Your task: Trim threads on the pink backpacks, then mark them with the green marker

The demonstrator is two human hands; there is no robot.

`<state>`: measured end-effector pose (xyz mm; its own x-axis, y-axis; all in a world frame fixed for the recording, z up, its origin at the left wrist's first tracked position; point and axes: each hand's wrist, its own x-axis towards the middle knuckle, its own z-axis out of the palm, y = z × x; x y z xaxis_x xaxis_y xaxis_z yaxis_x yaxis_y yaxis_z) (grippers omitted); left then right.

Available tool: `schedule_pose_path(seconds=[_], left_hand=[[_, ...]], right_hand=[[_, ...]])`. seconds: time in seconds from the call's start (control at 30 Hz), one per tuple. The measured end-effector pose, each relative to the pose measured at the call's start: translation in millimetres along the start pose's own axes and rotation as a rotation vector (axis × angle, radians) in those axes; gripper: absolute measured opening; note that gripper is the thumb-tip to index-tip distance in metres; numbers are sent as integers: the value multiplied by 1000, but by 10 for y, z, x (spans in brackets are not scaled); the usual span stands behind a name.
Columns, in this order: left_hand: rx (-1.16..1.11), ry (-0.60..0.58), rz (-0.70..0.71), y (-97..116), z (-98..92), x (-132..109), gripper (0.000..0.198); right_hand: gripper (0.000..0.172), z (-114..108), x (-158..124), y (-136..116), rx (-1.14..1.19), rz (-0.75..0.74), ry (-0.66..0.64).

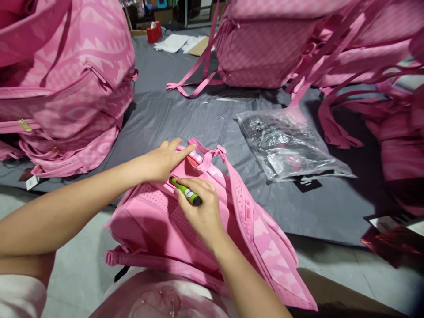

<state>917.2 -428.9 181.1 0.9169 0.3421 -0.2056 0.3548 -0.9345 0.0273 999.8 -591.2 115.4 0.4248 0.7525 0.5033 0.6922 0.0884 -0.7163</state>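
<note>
A pink backpack (149, 234) with dotted mesh padding lies tilted across my lap and against the table edge, its strap side facing me. My left hand (162, 161) grips its top edge near the carrying loop, the fingers reaching over the far side. In my right hand (202, 207) is a green pen-like tool (185, 192) with black ends. Its dark tip points left at a seam or fold of the back panel, just below my left hand. A wide shoulder strap (243, 207) hangs down on the right side. Whether the tip touches the fabric is hard to tell.
A large pink backpack (82, 88) stands at the left of the dark-covered table (155, 115). Other pink bags (261, 48) with dangling straps fill the back right. A clear plastic bag (288, 145) lies right of centre. White papers (172, 43) and a red tape dispenser (154, 32) are behind.
</note>
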Motion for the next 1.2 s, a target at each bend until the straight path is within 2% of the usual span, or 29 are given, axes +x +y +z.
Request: schedule_pose_path(seconds=[0.3,0.67,0.97,1.13,1.2], left_hand=[[34,34,21,-18,43,21,99],[12,17,15,-12,27,34,98],[10,21,21,-32,66,34,99],[-4,15,-23,-4,29,22,99],[5,5,-20,-5,7,19,98]], right_hand=[[21,11,-13,-21,4,45,-26],[18,46,-22,-52,-47,77,35],[23,-6,-35,-17,33,93,-23],[22,-8,-28,2,-45,83,-22],[21,5,-10,6,2,96,-27]])
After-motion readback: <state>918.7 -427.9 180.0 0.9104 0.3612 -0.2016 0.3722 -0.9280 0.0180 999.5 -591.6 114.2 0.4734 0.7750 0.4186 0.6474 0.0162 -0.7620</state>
